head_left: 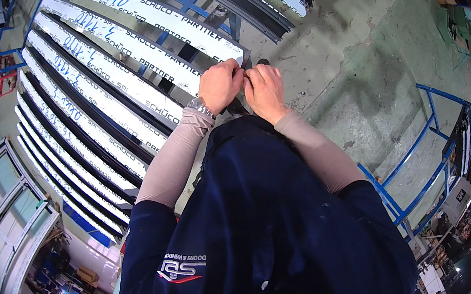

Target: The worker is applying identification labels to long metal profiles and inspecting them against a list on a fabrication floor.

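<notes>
My left hand (220, 85), with a metal-banded watch (201, 107) on its wrist, is closed at the right end of a long profile (163, 18) covered in white printed film with blue handwriting. Right beside it my right hand (265, 90) is closed too, and the fingertips of both almost meet at the profile's dark end. What the fingers pinch is hidden behind them. More film-covered profiles (135, 53) lie side by side in a row toward me, with dark edges between them.
Dark profiles (236, 7) lie beyond the row. Blue bars (189, 4) of a rack show beneath. A blue metal frame (425, 148) stands on the green-grey floor (367, 99) at the right. Framed panels (8, 200) lean at the lower left.
</notes>
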Motion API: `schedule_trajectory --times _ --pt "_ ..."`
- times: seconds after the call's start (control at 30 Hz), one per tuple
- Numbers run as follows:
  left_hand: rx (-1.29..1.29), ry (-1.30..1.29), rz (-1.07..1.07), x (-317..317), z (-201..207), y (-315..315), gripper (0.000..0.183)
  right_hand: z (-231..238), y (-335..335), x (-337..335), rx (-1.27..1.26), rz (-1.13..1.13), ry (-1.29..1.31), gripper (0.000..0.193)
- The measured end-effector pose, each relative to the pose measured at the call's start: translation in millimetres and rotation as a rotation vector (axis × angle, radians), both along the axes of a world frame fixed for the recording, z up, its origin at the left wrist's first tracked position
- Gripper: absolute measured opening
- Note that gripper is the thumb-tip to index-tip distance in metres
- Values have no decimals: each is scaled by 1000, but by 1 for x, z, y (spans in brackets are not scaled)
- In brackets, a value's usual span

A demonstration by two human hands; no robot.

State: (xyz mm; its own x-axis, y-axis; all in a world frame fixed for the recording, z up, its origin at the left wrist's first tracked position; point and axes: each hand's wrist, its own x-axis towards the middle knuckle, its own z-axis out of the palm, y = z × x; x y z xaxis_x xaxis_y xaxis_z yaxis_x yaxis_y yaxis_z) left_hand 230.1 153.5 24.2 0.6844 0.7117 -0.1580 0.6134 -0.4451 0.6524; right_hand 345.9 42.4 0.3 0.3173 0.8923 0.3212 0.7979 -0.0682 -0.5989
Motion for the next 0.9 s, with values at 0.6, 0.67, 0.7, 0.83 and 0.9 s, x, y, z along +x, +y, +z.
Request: schedule_trajectory --times 0.6,0.67,0.7,0.83,0.9 --pt "-1315 -1105 907 11 31 -22 24 65 -12 -22 -106 6 976 13" --pt "-1268 -1203 850 11 33 -25 30 74 -7 -22 -207 -61 955 13" --pt "-1245 -1245 820 11 33 -27 32 74 -6 -22 -213 -66 973 14" --pt "-1301 -1220 823 13 45 -28 36 82 5 -24 -101 -114 929 16" --pt "-1307 -1236 894 21 57 -29 34 84 6 -20 5 -37 512 15"
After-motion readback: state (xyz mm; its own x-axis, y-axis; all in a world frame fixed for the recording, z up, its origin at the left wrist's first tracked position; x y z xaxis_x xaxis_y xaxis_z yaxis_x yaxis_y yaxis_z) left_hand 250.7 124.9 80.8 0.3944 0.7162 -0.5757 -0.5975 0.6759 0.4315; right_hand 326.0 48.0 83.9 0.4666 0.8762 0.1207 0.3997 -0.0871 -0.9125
